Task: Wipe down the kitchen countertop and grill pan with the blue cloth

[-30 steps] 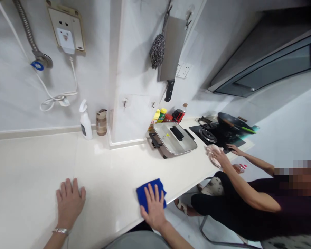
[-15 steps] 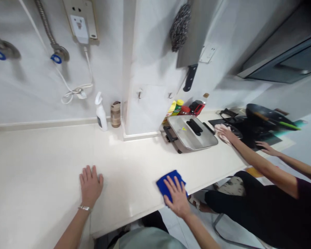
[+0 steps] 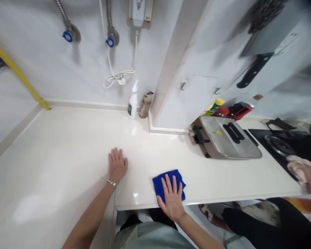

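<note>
My right hand (image 3: pixel 171 202) lies flat on a folded blue cloth (image 3: pixel 159 185), pressing it against the white countertop (image 3: pixel 134 155) close to the front edge. Its fingers are spread over the cloth. To the left, my left hand (image 3: pixel 117 167) rests palm down on the bare counter with its fingers extended, and a metal bracelet (image 3: pixel 111 183) circles that wrist. Behind the hands, a white spray bottle (image 3: pixel 132 103) and a brown cup (image 3: pixel 145 105) stand against the wall.
A lidded electric pan (image 3: pixel 230 138) stands right of the wall pillar (image 3: pixel 181 110), with jars behind it. Farther right, another person's hand holds a pale cloth (image 3: pixel 298 167) by the black stove (image 3: pixel 280 145). A cleaver (image 3: pixel 256 69) hangs on the wall.
The view has turned left, bringing the counter's left corner and a yellow pipe into sight. My right hand and the blue cloth have slid left along the counter. My left hand stays put.
</note>
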{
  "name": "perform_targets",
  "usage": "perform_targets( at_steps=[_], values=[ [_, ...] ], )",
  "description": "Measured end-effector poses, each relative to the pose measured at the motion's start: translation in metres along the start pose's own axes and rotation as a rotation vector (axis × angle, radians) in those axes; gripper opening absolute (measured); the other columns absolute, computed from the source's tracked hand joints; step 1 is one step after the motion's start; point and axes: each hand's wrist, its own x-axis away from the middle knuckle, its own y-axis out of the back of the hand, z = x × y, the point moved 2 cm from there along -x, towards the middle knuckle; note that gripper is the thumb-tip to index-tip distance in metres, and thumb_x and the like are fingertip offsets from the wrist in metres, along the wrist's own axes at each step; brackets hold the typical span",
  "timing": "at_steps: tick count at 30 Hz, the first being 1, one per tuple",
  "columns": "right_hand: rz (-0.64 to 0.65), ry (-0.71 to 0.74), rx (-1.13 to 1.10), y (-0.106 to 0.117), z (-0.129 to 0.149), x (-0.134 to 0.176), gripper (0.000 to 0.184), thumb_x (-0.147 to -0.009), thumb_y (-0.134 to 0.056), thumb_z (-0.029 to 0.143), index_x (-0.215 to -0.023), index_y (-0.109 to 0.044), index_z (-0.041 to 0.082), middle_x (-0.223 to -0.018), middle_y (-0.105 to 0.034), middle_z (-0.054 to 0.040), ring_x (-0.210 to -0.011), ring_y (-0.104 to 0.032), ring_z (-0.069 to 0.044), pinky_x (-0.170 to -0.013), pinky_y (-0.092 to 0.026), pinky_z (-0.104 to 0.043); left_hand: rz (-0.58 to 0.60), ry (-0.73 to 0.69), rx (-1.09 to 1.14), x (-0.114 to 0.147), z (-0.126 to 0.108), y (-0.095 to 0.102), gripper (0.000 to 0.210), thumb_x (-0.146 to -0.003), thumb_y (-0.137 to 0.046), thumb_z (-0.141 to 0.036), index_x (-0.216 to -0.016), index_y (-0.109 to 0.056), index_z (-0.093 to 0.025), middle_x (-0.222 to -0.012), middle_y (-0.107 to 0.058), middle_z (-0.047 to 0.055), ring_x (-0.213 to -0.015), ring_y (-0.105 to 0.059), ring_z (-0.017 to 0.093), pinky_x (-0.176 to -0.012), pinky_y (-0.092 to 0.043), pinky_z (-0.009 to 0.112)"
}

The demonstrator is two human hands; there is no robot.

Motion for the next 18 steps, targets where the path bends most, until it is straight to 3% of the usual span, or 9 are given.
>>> perform_targets(
  at_steps=[4,8,12,16,18],
  values=[
    [0.105,0.271,-0.112,0.014,0.057,-0.023,0.081,-0.088,-0.046,0.050,-0.156,-0.020,0.015,-0.163,0.000,-0.0096,-0.146,0.014,-0.045,-0.111,0.009,-0.075,0.031,0.032,0.103,0.002,0.002,0.004,0.057,-0.096,-0.043,-0.032,-0.145,-0.040,-0.002,-0.159,-0.025,0.028,-0.150,-0.011,0.039,-0.119,-0.015,0.062],
    [0.177,0.521,-0.210,0.025,0.101,-0.039,0.083,-0.089,-0.048,0.053,-0.156,-0.016,0.015,-0.163,0.004,-0.0116,-0.145,0.013,-0.047,-0.109,0.012,-0.078,0.138,0.111,0.311,0.000,0.009,0.006,0.053,-0.097,-0.044,-0.038,-0.142,-0.048,-0.009,-0.163,-0.018,0.021,-0.151,-0.005,0.037,-0.121,-0.006,0.062],
    [0.230,0.681,-0.291,0.043,0.135,-0.051,0.081,-0.092,-0.043,0.058,-0.156,-0.016,0.015,-0.163,0.000,-0.0122,-0.146,0.010,-0.046,-0.111,0.008,-0.077,0.216,0.140,0.391,-0.007,0.020,0.010,0.044,-0.096,-0.050,-0.039,-0.131,-0.061,-0.016,-0.160,-0.030,0.016,-0.150,-0.012,0.037,-0.121,-0.010,0.063],
    [0.219,0.844,-0.433,0.055,0.140,-0.062,0.076,-0.093,-0.047,0.058,-0.155,-0.023,0.021,-0.162,-0.019,-0.0085,-0.149,-0.005,-0.039,-0.117,-0.003,-0.070,0.241,0.153,0.491,-0.005,0.032,0.030,0.038,-0.096,-0.049,-0.040,-0.125,-0.065,-0.021,-0.148,-0.051,0.011,-0.146,-0.031,0.032,-0.119,-0.028,0.058],
    [0.092,0.794,-0.561,0.050,0.122,-0.068,0.065,-0.097,-0.045,0.050,-0.153,-0.029,0.022,-0.159,-0.029,-0.0070,-0.147,-0.020,-0.031,-0.121,-0.014,-0.059,0.192,0.161,0.540,0.004,0.033,0.049,0.045,-0.101,-0.034,-0.039,-0.133,-0.058,-0.019,-0.144,-0.056,0.011,-0.140,-0.043,0.026,-0.116,-0.038,0.051]
  ],
)
